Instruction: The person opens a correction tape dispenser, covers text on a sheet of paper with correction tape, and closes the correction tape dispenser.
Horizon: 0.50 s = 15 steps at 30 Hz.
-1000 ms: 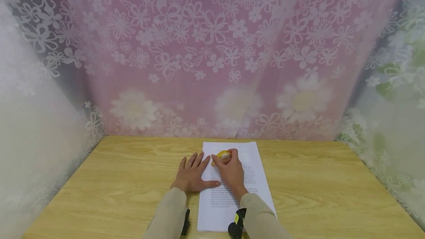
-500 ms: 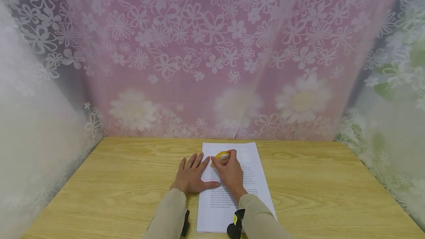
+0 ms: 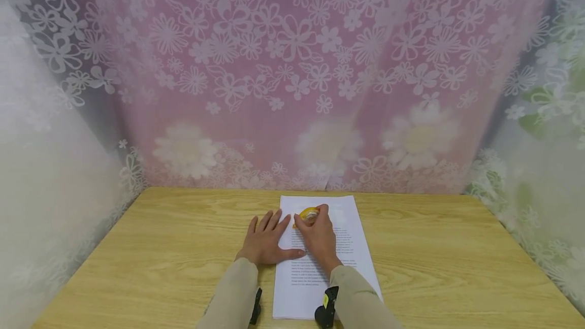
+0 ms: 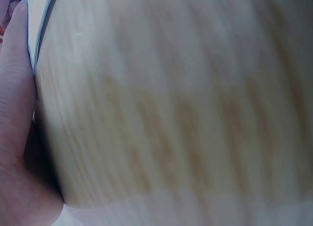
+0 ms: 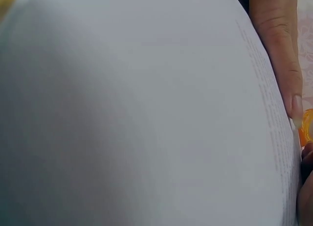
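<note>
My right hand (image 3: 318, 237) pinches a yellow-orange correction tape (image 3: 309, 213) with a round reel, its tip low over the upper left of a printed sheet. My left hand (image 3: 265, 242) lies with fingers spread across the left edge of the white paper stack (image 3: 315, 301), its thumb reaching over the printed lines. In the right wrist view, the left thumb (image 5: 286, 64) lies along the sheet, and part of the orange body (image 5: 307, 128) shows at the right border. The left wrist view catches only the side of the left hand (image 4: 14, 99) beside the paper edge.
The papers lie upright on a light wood-grain table (image 3: 183, 248), reaching close to its back edge. A pink flowered curtain (image 3: 256, 65) hangs behind, with pale curtains at both sides. Small black cameras (image 3: 326, 308) are strapped at the wrists.
</note>
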### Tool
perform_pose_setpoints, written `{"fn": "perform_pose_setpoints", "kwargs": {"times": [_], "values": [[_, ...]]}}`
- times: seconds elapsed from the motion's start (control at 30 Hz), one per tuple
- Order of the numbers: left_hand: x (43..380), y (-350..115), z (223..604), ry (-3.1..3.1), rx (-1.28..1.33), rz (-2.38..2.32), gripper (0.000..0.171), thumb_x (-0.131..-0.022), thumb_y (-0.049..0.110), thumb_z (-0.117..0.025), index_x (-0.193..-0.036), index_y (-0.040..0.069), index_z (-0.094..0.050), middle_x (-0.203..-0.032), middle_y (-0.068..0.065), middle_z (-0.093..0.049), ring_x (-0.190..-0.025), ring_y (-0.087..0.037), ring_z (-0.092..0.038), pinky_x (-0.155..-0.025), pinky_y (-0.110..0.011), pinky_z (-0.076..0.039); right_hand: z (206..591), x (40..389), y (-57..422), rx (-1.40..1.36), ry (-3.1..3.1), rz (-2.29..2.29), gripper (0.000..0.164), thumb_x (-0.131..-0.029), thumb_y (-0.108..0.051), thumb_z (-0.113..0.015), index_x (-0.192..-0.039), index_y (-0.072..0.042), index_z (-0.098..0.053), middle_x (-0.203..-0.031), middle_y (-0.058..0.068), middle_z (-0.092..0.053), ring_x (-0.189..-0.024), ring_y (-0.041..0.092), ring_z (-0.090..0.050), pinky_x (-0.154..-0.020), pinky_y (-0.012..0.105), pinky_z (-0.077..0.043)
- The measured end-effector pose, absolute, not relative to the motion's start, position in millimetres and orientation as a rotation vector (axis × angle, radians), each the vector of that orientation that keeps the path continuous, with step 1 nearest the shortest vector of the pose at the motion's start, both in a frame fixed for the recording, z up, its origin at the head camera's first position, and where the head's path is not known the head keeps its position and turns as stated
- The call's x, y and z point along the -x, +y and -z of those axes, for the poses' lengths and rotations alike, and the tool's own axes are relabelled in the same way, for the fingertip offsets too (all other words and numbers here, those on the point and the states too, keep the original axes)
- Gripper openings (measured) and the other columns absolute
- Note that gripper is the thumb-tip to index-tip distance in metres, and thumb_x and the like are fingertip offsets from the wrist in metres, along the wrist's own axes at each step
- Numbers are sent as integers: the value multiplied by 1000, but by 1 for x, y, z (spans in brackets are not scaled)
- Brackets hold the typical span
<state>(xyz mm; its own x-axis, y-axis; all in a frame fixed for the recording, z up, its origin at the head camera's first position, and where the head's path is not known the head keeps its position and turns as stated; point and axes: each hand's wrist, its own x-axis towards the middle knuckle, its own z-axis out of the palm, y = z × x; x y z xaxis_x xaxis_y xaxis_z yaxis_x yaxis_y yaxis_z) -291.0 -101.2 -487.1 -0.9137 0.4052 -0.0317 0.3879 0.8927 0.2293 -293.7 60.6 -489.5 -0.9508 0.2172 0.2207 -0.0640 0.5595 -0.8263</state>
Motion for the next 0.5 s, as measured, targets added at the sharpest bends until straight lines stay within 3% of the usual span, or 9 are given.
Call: {"fn": "perform_pose_setpoints", "kwargs": {"times": [0.2,0.5], "values": [[289,-102,479,2968,-620,-315,100,-76,84,-43,-154,25,-22,-159,-3,-13,-144,-26,-8,-111,-55,-1,488,295,61,127,-2478,-1363,53,-86,-40,-70,-114,-6,-40,-99,14,-61,-84,25,-62,-69,40,-51],[290,-100,486,2977,-609,-300,101,-74,87,-38,-154,29,-20,-159,0,-10,-145,-24,-5,-111,-55,1,490,290,62,116,-2443,-1403,58,-83,-53,-68,-115,-11,-44,-94,10,-64,-78,21,-63,-67,39,-50]]}}
